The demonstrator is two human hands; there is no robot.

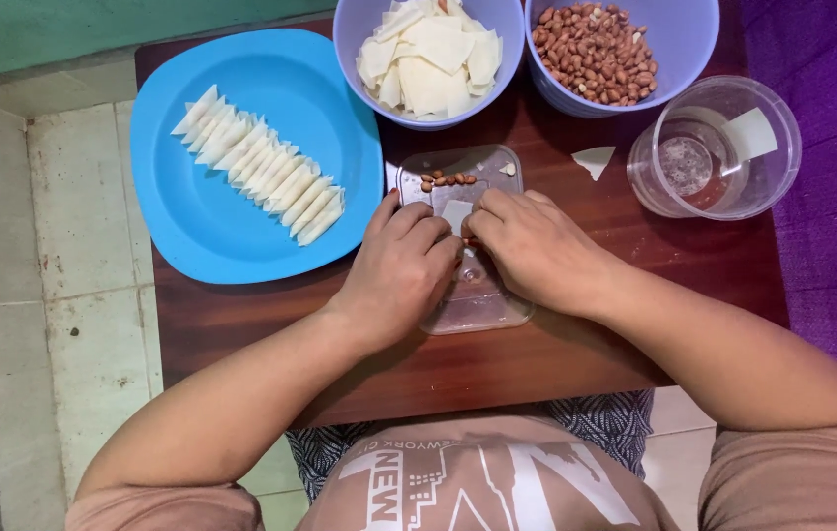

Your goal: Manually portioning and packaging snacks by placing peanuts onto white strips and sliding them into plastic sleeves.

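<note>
Wrapper square (pixel 456 213), small and white, lies on a clear plastic lid (pixel 468 295) mid-surface, pinched between the left hand (pixel 401 270) and right hand (pixel 535 246), fingers curled narrow. Left lies a blue plate (pixel 192 216) of folded pastries (pixel 261 165); far, bowls of wrappers (pixel 428 59) and peanuts (pixel 596 41).

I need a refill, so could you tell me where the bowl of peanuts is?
The bowl of peanuts sits at the table's far edge, right of the bowl of wrapper sheets, behind the clear cup.

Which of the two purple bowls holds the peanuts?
The right-hand purple bowl, at the table's far right corner next to the clear plastic cup. It is full of brown peanuts; the other purple bowl, beside the blue plate, holds white pastry squares.
</note>
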